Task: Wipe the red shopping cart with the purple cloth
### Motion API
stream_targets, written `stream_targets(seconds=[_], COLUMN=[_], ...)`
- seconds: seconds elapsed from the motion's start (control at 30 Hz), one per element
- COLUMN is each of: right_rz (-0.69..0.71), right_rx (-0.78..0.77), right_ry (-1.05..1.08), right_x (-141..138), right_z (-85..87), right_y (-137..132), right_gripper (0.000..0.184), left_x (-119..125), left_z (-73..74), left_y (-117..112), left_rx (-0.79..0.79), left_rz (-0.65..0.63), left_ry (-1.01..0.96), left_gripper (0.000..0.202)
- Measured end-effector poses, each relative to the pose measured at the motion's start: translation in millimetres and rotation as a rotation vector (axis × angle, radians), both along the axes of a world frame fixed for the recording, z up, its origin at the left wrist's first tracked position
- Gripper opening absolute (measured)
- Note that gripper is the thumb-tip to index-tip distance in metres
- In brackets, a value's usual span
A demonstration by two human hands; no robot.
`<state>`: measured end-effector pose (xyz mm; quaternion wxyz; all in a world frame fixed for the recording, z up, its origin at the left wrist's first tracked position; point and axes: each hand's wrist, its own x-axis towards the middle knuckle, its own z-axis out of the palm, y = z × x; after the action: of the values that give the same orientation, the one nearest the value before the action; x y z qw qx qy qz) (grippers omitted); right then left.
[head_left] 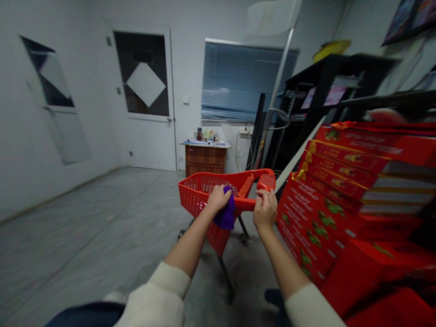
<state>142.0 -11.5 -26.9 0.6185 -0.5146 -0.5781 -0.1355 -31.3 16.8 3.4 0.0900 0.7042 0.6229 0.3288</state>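
Far side at eleven o'clock, a white panel door (pixel 145 100) with a dark glass pane, and at twelve a wooden cabinet (pixel 205 160) with bottles on its pale top. Down in the middle, the left hand (pixel 218 200) is closed, fingers curled over the rim of a red plastic shopping cart (pixel 195 193), bunching a soft purple cloth (pixel 225 210) that hangs against the grid-mesh basket. Right alongside, the right hand (pixel 265 210) is closed too, fingers wrapped around the cart's chunky moulded handle grip (pixel 266 181), holding nothing else. Beyond it at one o'clock, a slatted blue window blind (pixel 248 79), then black metal shelving (pixel 327 91) at two, and at three o'clock, glossy red cardboard boxes (pixel 357 181) stacked in a tilted pile, just beside the cart.
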Motion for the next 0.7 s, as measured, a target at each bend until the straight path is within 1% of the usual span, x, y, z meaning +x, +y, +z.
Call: stream_targets(seconds=[0.07, 0.2, 0.27, 0.33, 0.43, 0.5, 0.53, 0.6, 0.63, 0.7], right_rz=[-0.017, -0.019, -0.001, 0.043, 0.122, 0.124, 0.111, 0.088, 0.077, 0.033], right_rx=[0.011, 0.0, -0.03, -0.082, -0.174, -0.192, -0.232, -0.322, -0.338, -0.355], right_ry=[0.008, -0.018, -0.056, -0.097, -0.102, -0.089, -0.114, -0.162, -0.173, -0.17], right_x=[-7.6, -12.0, -4.3, 10.5, 36.9, 48.5, 50.9, 49.3, 46.1, 37.9], right_z=[-0.8, -4.3, -3.3, 2.2, 16.2, 22.9, 24.0, 21.1, 18.0, 11.2], right_y=[-3.5, -15.3, -20.4, -19.8, -2.3, 17.0, 26.7, 41.8, 46.3, 49.0], right_gripper=[0.033, 0.041, 0.045, 0.046, 0.042, 0.043, 0.042, 0.041, 0.042, 0.043], left_x=[9.1, 32.7, 32.6, 21.8, -5.3, -21.7, -27.0, -29.5, -26.2, -12.4], left_z=[3.2, 9.5, 9.5, 7.0, 1.3, -1.3, -1.5, 1.3, 4.3, 12.9], left_y=[-9.2, -31.4, -35.6, -33.0, -20.7, -13.4, -11.5, -13.4, -17.3, -30.1], left_rx=[0.025, 0.118, 0.136, 0.135, 0.1, 0.058, 0.039, 0.015, 0.014, 0.033], left_rz=[0.006, -0.09, -0.13, -0.162, -0.176, -0.155, -0.136, -0.101, -0.093, -0.09], left_ry=[0.028, 0.024, -0.014, -0.053, -0.064, -0.049, -0.041, -0.022, -0.008, 0.018], left_gripper=[0.03, 0.031, 0.029, 0.027, 0.025, 0.024, 0.023, 0.021, 0.021, 0.021])
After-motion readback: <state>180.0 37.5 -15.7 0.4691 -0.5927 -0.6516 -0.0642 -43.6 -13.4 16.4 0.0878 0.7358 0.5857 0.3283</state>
